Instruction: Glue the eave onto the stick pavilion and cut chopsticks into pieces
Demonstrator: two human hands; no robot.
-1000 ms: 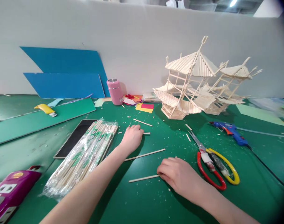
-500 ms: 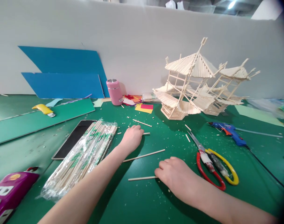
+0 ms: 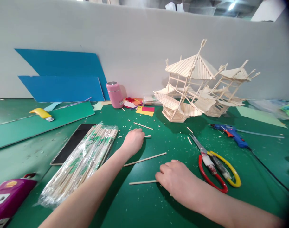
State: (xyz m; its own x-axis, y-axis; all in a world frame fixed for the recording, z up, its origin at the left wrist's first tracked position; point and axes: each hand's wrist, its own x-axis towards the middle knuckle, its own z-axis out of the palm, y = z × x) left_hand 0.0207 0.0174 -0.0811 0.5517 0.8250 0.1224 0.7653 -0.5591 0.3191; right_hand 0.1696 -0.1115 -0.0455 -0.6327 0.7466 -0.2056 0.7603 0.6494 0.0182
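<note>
Two bare hands over a green surface (image 3: pixel 135 209), each at a wooden stick. Right hand (image 3: pixel 174 177): fingers together, clamped on the right end of the near stick (image 3: pixel 142 182). Left hand (image 3: pixel 133 141): fingers curled over the far stick (image 3: pixel 148 136); fingertips hidden, cannot tell whether clamped. Possible mishap: middle stick (image 3: pixel 145 159), just beside the left forearm (image 3: pixel 103 177), rolling askew if brushed. Clear plastic bag (image 3: pixel 48 198): packed with many sticks (image 3: pixel 87 158), partly overlapping a black flat device (image 3: pixel 72 144). Pink flask (image 3: pixel 115 95): lidded, contents not visible.
</note>
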